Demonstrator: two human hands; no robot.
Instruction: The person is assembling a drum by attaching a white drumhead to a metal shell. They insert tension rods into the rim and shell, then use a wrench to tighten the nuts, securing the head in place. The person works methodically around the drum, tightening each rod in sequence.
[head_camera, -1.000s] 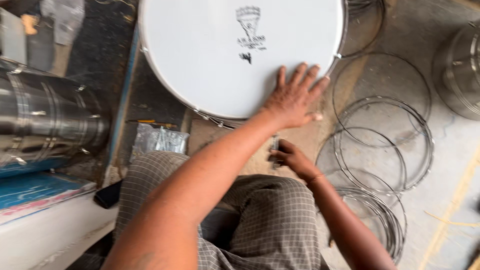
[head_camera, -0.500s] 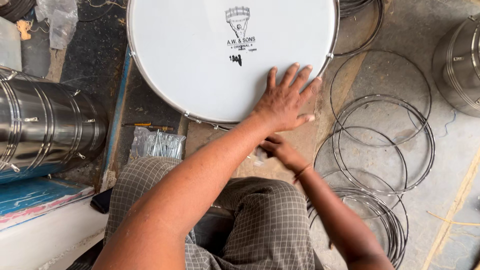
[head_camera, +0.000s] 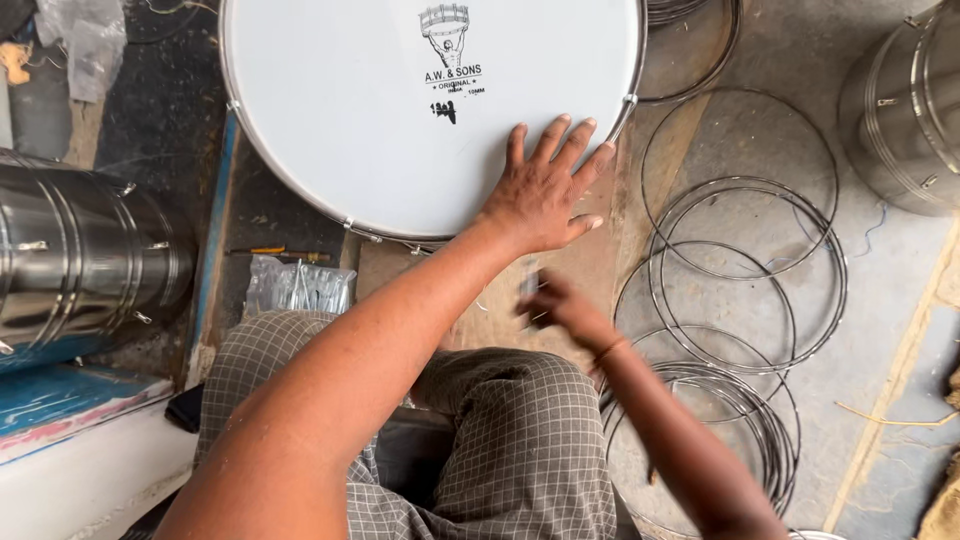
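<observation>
The white drum (head_camera: 400, 110) lies flat on the concrete floor (head_camera: 880, 330), at the far centre of the work area. The left hand (head_camera: 545, 190) rests on the drumhead's near right edge, fingers spread apart and palm down. The right hand (head_camera: 560, 305) hovers just nearer, blurred (whether it grips anything cannot be told). Loose wire hoops (head_camera: 745, 290) lie on the floor to the right; steel drum shells stand at far right (head_camera: 905, 110) and at left (head_camera: 80, 260).

Bare forearms, thin band on right wrist (head_camera: 608, 350), grey checked trousers (head_camera: 500, 440)
</observation>
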